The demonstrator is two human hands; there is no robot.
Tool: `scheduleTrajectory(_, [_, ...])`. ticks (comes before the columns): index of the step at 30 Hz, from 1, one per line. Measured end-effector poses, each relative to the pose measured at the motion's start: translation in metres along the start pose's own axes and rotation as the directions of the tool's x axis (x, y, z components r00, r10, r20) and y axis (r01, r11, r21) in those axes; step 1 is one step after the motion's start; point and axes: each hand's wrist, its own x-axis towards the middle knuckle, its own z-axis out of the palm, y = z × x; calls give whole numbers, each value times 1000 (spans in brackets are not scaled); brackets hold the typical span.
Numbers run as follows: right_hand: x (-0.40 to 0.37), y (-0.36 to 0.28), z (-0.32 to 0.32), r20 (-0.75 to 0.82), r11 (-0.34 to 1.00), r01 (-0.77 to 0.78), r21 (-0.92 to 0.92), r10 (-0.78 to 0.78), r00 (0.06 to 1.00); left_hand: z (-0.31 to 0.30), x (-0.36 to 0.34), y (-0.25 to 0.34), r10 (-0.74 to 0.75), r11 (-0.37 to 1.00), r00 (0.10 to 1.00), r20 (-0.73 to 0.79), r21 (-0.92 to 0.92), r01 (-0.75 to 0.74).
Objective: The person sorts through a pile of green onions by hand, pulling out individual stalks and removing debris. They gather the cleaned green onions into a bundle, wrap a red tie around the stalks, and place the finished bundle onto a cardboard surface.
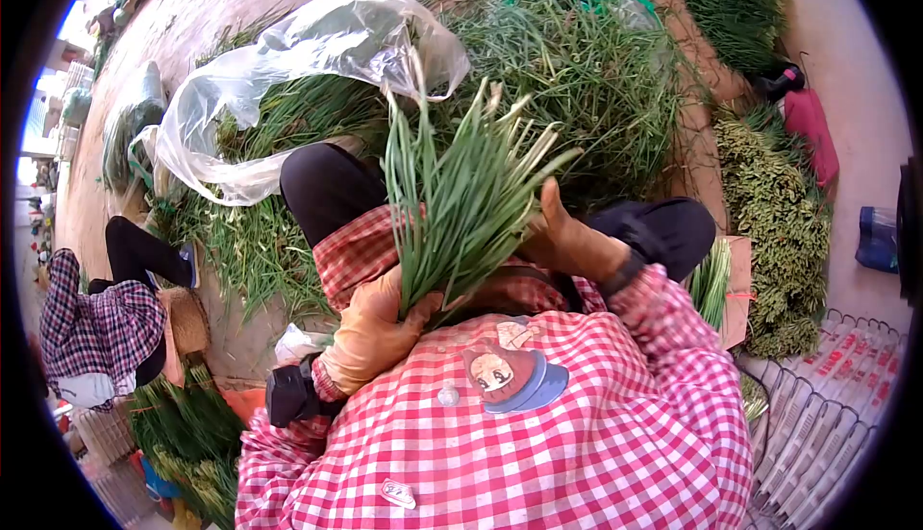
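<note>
A bunch of green chives (457, 203) stands in front of my lap, fanned out at the top, with pale ends towards the upper right. My gloved left hand (375, 328) is wrapped round its lower part. On the other side, my right hand (577, 237), also gloved, lies against the bunch with its thumb raised apart; its fingers are partly hidden behind the stalks. Beyond my knees spreads a big heap of loose chives (577, 78), and a clear plastic bag (226, 98) lies over more of them on the left.
To the right, tied stalks with buds (769, 222) are stacked beside a cardboard box (735, 290). Wire racks (817, 424) stand at the lower right. A co-worker in a checked shirt (106, 328) sits at the left, near dark green bundles (187, 424). A pink object (810, 131) leans by the wall.
</note>
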Motion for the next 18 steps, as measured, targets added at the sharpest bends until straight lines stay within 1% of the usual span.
scheduleTrajectory(1, [19,3,-2,58,995,-78,61,74,996,-2,4,1,111,971,994,26,208,-114])
scheduleTrajectory(2, [39,8,0,148,956,35,-292,9,989,-3,7,-3,173,889,981,87,414,-193])
scheduleTrajectory(3, [58,12,2,255,785,173,-594,-20,967,-4,10,0,113,818,988,109,554,-155])
scheduleTrajectory(4, [73,14,7,363,510,316,-800,-9,932,-5,13,4,49,723,992,118,681,-117])
scheduleTrajectory(5, [80,12,12,382,447,339,-828,6,924,-7,15,6,-15,606,993,114,791,-82])
scheduleTrajectory(6, [86,10,16,400,384,362,-849,21,916,-10,13,-3,52,526,984,173,832,-174])
scheduleTrajectory(7, [95,8,20,418,321,385,-865,37,908,-10,10,-7,74,483,981,177,855,-191])
scheduleTrajectory(8, [113,9,22,559,554,334,-762,304,771,-9,6,-9,91,439,979,185,874,-206])
scheduleTrajectory(9, [104,23,27,513,550,395,-736,73,855,-7,1,-12,105,396,975,196,891,-222])
scheduleTrajectory(11, [122,16,20,504,648,298,-701,155,850,-8,-5,-19,5,611,986,167,780,-135])
scheduleTrajectory(12, [122,19,16,534,676,259,-689,232,813,-13,-7,-8,-18,626,966,258,756,-190])
scheduleTrajectory(13, [128,14,10,603,657,285,-698,324,729,-19,-8,5,-40,644,936,349,725,-242])
scheduleTrajectory(14, [132,5,1,619,663,294,-688,326,714,-29,-10,26,-142,752,918,369,644,-142])
scheduleTrajectory(15, [137,1,-6,637,671,303,-677,327,698,-36,-13,22,201,896,951,236,348,-276])
scheduleTrajectory(16, [136,9,-6,654,716,264,-646,340,676,-47,-17,18,141,935,986,92,314,-163])
scheduleTrajectory(17, [135,18,-7,672,757,224,-614,351,652,-56,-20,15,70,963,996,-50,264,-55])
scheduleTrajectory(18, [134,27,-6,690,794,181,-580,360,628,-60,-15,15,-65,980,990,-128,177,87])
